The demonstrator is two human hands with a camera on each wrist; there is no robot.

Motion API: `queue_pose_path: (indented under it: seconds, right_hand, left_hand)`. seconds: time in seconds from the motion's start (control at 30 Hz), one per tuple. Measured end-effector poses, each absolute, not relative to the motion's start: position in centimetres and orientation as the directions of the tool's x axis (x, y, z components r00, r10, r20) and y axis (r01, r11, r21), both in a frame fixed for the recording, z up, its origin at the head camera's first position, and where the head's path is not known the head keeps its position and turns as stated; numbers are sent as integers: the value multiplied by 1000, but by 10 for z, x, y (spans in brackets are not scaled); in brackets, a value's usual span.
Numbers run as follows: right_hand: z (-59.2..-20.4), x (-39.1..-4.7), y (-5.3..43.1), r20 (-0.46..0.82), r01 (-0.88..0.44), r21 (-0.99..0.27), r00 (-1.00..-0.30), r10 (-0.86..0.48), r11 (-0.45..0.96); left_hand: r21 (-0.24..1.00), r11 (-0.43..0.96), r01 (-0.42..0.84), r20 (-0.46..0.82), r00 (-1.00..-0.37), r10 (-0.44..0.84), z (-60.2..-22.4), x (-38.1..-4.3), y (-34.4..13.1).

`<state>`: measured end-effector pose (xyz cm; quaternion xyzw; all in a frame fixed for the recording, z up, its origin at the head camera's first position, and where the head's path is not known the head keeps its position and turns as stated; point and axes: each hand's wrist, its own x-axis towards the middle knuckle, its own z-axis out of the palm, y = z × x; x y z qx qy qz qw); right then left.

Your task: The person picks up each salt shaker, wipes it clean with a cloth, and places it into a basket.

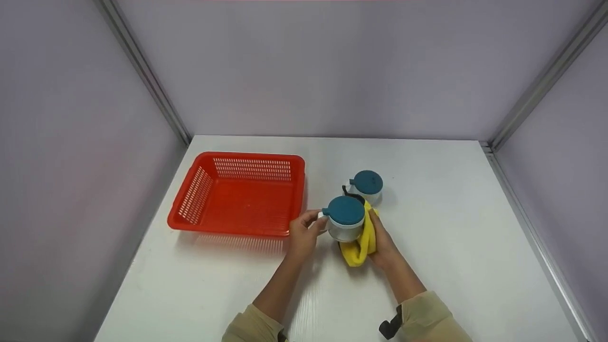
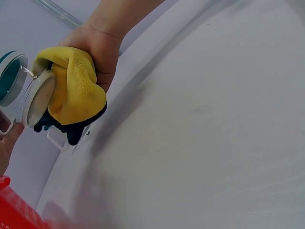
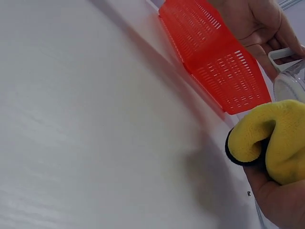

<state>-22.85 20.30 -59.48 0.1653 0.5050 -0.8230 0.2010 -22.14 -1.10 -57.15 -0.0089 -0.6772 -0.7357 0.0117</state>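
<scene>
My left hand (image 1: 302, 235) pinches the white handle of a clear jar (image 1: 346, 231) that has a round teal lid (image 1: 346, 210). The jar is held up off the table, and its base shows in the left wrist view. In my right hand (image 1: 384, 244) is a bunched yellow cloth (image 1: 363, 242) with a dark edge, held against the jar's right side. In the right wrist view the cloth (image 3: 281, 140) lies folded over the fingers, hiding most of them. A second jar with a teal lid (image 1: 368, 182) stands on the table just behind.
A red plastic basket (image 1: 297, 199) with slotted walls sits on the white table (image 1: 441, 213), left of my hands. Pale panels (image 1: 304, 71) enclose the table at the back and both sides, with metal strips at the corners.
</scene>
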Motion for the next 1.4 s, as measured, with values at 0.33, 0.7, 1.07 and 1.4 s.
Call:
queue_pose_path:
  seconds: [0.33,0.7,1.07,1.4]
  right_hand:
    - [-593,-223,194,-480,510,-715,-855,-195,-478]
    - [-594,-222,194,-509,483,-697,-854,-108,-530]
    - [-594,-222,197,-509,460,-685,-857,-79,-565]
    - [-594,-224,195,-522,430,-698,-853,-4,-573]
  left_hand:
    - [993,-57,107,105,-994,-39,-569,-223,-11]
    - [992,78,104,104,-995,-2,-572,-224,-11]
    - [993,71,95,94,-995,19,-573,-223,-10]
    - [994,43,105,104,-994,36,-572,-223,-10]
